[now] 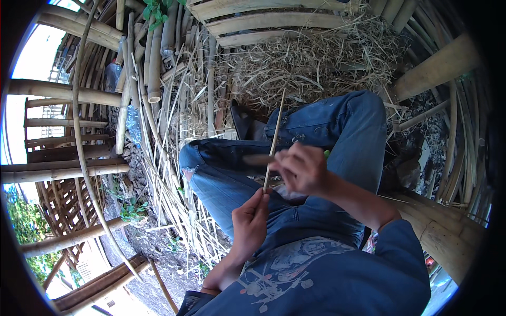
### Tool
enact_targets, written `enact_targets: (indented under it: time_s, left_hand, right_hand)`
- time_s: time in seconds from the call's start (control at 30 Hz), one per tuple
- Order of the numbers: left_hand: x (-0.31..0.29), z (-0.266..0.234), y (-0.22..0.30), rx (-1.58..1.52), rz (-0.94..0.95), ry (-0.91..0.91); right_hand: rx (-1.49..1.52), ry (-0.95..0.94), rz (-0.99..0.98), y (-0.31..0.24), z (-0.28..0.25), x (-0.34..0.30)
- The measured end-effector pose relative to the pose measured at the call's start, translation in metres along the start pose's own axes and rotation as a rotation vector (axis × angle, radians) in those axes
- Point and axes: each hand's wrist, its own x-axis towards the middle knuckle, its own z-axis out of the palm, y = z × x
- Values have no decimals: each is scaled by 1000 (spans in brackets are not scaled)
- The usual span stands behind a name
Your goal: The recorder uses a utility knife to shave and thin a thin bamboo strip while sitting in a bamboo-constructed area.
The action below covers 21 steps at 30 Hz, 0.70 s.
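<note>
A thin, pale bamboo strip (277,126) stands out away from me over my lap. Its near end is pinched between the thumb and fingers of my left hand (250,220). Beside the middle of the strip, my right hand (303,167) is closed, slightly smeared by motion. From it a knife (257,159) points left across the strip, its blade blurred. Whether the edge touches the strip I cannot tell. The handle is hidden in my fingers. My legs in blue jeans (348,142) are bent beneath both hands.
Dry shavings (316,63) heap up beyond my knees, against a slatted bamboo bench (274,22). Long split strips (174,200) lie on the ground at left. Bamboo poles (154,68) lean at far left. A thick bamboo beam (437,231) runs by my right side.
</note>
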Motion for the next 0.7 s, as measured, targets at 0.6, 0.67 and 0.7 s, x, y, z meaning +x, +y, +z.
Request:
enact_targets:
  time_s: [0.6,0.67,0.7]
  left_hand:
    - [28,-7,-4,-310,-274,-205]
    - [37,-4,-2,-376,-357,-293]
    - [38,-4,-4,-375,-361,-293]
  right_hand:
    - [825,227,1125,3,-9,1]
    - [1027,51,1260,-5,-6,2]
    - [934,36,1242,-5,-4,4]
